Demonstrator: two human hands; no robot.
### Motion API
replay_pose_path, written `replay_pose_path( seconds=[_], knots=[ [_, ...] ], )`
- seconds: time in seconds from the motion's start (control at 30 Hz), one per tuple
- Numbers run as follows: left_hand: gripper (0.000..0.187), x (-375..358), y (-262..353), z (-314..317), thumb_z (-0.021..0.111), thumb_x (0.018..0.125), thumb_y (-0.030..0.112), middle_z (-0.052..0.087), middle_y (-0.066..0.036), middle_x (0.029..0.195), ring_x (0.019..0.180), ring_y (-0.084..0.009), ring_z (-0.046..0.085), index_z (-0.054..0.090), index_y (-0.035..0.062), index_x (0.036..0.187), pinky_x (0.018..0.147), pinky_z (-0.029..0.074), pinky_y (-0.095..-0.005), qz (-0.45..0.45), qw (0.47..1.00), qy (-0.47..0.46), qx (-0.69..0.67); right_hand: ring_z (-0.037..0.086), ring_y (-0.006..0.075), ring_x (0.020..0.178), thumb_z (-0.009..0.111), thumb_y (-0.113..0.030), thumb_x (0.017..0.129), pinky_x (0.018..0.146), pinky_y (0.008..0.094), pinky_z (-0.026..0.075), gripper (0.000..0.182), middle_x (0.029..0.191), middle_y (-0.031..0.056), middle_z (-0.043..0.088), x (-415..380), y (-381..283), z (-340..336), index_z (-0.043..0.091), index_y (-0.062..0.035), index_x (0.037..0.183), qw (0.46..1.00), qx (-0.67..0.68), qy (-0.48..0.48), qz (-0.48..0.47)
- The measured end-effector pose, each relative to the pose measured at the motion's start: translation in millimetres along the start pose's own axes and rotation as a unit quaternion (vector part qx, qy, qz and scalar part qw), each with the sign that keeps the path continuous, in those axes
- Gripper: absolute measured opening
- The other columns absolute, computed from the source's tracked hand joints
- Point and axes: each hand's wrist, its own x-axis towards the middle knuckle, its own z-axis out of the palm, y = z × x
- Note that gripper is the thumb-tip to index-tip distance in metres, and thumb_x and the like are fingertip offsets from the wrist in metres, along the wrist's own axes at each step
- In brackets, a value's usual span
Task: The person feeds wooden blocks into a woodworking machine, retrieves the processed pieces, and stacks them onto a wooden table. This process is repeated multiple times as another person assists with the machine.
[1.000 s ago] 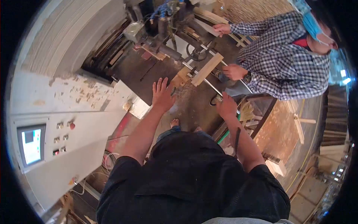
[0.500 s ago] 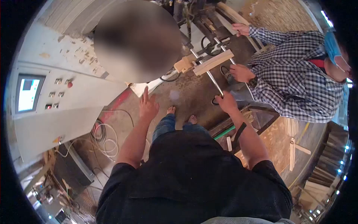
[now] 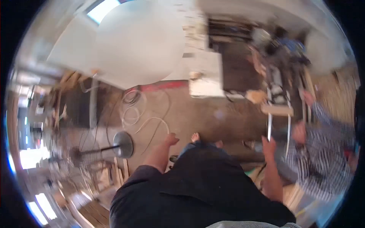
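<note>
My right hand is at the near end of a shiny metal rod, with its fingers closed around it. A second metal rod runs alongside, and a pale wooden bar lies across both. Just behind is a smaller wooden block. My left hand hangs low over the floor, close to a loose white hose; motion smears its fingers.
A person in a checked shirt stands at the right, one hand near the second rod. A white machine is ahead. A pedestal fan and coiled hose are on the left, wood strips below.
My view has swung left, so the rods and person appear farther right. My left hand has dropped from its raised, pointing pose near the machine. My right hand remains at the rod.
</note>
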Motion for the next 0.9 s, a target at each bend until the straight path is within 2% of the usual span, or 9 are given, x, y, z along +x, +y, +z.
replay_pose_path(
  seconds=[0.17, 0.23, 0.3, 0.37, 0.5, 0.67, 0.73, 0.8, 0.9],
  knots=[
    [0.033, 4, 28, -1, 0.064, 0.079, 0.03, 0.07, -0.021, 0.103, 0.097, -0.0379, 0.067, 0.074, 0.006, 0.1, 0.081, 0.054, -0.0475, 0.036, 0.999, 0.01, 0.031, 0.062, 0.04, 0.095, 0.068, -0.028, 0.084, 0.086, 0.0469, 0.046, 0.042, 0.103, 0.0242, 0.067, 24, 46, 18, 0.064, 0.007, 0.106, 0.999, 0.003, 0.013, -0.046],
    [0.033, 7, 37, -10, 0.064, 0.079, 0.034, 0.071, -0.019, 0.095, 0.093, -0.0374, 0.068, 0.075, 0.0092, 0.097, 0.079, 0.054, -0.048, 0.157, 0.984, -0.023, 0.084, 0.06, 0.0405, 0.101, 0.068, -0.026, 0.083, 0.089, 0.048, 0.045, 0.047, 0.109, 0.0281, 0.064, 35, 55, 15, 0.061, 0.0109, 0.111, 0.996, -0.056, 0.003, -0.069],
    [0.032, -3, 57, -19, 0.063, 0.08, 0.036, 0.071, -0.019, 0.096, 0.093, -0.0366, 0.068, 0.075, 0.0107, 0.095, 0.078, 0.054, -0.0477, 0.094, 0.993, -0.026, 0.059, 0.06, 0.0416, 0.1, 0.068, -0.024, 0.083, 0.088, 0.0476, 0.045, 0.049, 0.108, 0.0302, 0.064, 41, 61, 16, 0.059, 0.0147, 0.111, 0.996, -0.047, 0.014, -0.075],
    [0.025, -13, 64, -26, 0.066, 0.082, 0.031, 0.073, -0.014, 0.098, 0.092, -0.0305, 0.069, 0.075, 0.0089, 0.089, 0.081, 0.053, -0.0407, 0.227, 0.973, 0.013, 0.049, 0.061, 0.0421, 0.098, 0.068, -0.023, 0.083, 0.088, 0.0471, 0.045, 0.049, 0.107, 0.031, 0.064, 41, 59, 15, 0.058, 0.0164, 0.11, 0.996, -0.015, 0.007, -0.085],
    [0.046, -127, 102, -117, 0.062, 0.094, 0.043, 0.072, -0.007, 0.103, 0.097, -0.0196, 0.063, 0.069, 0.0012, 0.112, 0.088, 0.049, -0.0374, 0.267, 0.839, -0.209, -0.425, 0.061, 0.0387, 0.09, 0.067, -0.021, 0.083, 0.084, 0.0464, 0.046, 0.045, 0.102, 0.028, 0.066, 39, 44, 15, 0.058, 0.0151, 0.109, 0.991, -0.113, 0.035, -0.057],
    [0.052, -177, 113, -153, 0.056, 0.099, 0.042, 0.067, -0.011, 0.114, 0.107, -0.0206, 0.059, 0.061, -0.0046, 0.122, 0.096, 0.044, -0.0373, 0.395, 0.787, -0.284, -0.379, 0.061, 0.0359, 0.084, 0.067, -0.021, 0.081, 0.078, 0.0471, 0.047, 0.041, 0.096, 0.0239, 0.066, 68, 77, 29, 0.059, 0.012, 0.105, 0.988, -0.112, 0.077, -0.077],
    [0.052, -195, 112, -173, 0.053, 0.1, 0.041, 0.066, -0.012, 0.117, 0.109, -0.0201, 0.057, 0.059, -0.0051, 0.123, 0.097, 0.043, -0.037, 0.431, 0.765, -0.293, -0.379, 0.06, 0.0366, 0.085, 0.067, -0.02, 0.079, 0.078, 0.0468, 0.047, 0.041, 0.093, 0.0215, 0.065, 60, 70, 16, 0.059, 0.0117, 0.103, 0.997, 0.012, -0.038, -0.06],
    [0.054, -217, 117, -194, 0.048, 0.103, 0.041, 0.064, -0.012, 0.12, 0.112, -0.0198, 0.056, 0.055, -0.0056, 0.128, 0.1, 0.042, -0.037, 0.509, 0.779, -0.255, -0.265, 0.061, 0.0331, 0.084, 0.066, -0.02, 0.079, 0.077, 0.0442, 0.048, 0.037, 0.092, 0.0189, 0.064, 22, 46, 15, 0.061, 0.0084, 0.103, 0.977, -0.018, 0.051, -0.208],
    [0.052, -202, 110, -182, 0.045, 0.104, 0.04, 0.063, -0.012, 0.124, 0.114, -0.021, 0.056, 0.055, -0.0039, 0.131, 0.102, 0.041, -0.0371, 0.483, 0.751, -0.329, -0.306, 0.061, 0.0325, 0.084, 0.066, -0.02, 0.079, 0.078, 0.0439, 0.049, 0.037, 0.093, 0.0186, 0.064, 14, 33, 15, 0.062, 0.0079, 0.104, 0.982, -0.018, 0.044, -0.181]
  ],
)
